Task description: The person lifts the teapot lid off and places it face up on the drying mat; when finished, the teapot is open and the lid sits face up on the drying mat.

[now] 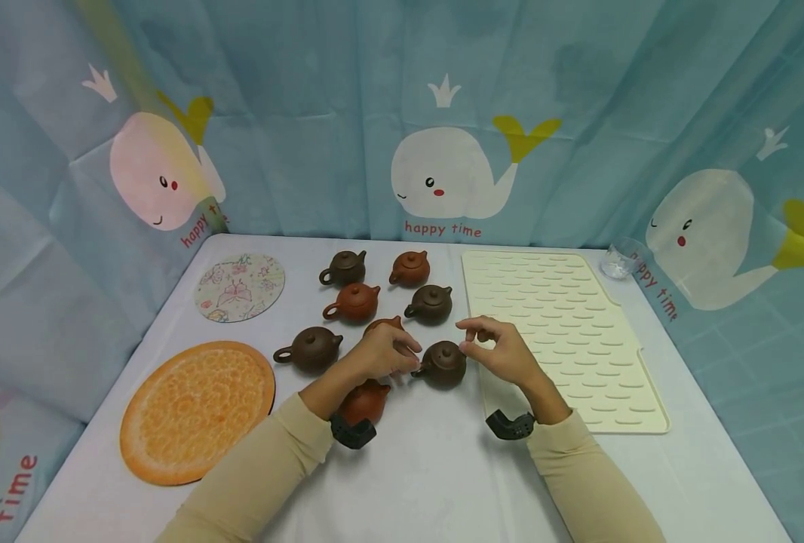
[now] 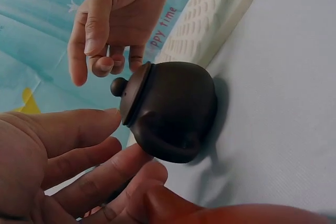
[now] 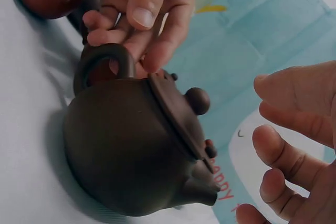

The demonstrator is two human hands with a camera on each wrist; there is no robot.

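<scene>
A dark brown teapot [image 1: 444,366] stands upright on the white table between the two hands, its lid on. My left hand [image 1: 383,354] is at its handle side, fingers loosely bent and fingertips close by the handle in the left wrist view. On the spout side, my right hand [image 1: 505,353] hovers with relaxed fingers, apart from the teapot [image 3: 126,145] in the right wrist view. Neither hand grips anything. Beneath the left forearm sits a reddish teapot [image 1: 364,403], partly covered. Another reddish teapot [image 1: 383,325] is partly hidden behind the left hand.
Several more brown and reddish teapots [image 1: 315,350] stand behind and to the left. A cream ridged mat [image 1: 551,332] lies at right, with a clear glass cup [image 1: 619,260] beyond it. At left are a round bread-patterned mat [image 1: 198,411] and a floral round mat [image 1: 240,288].
</scene>
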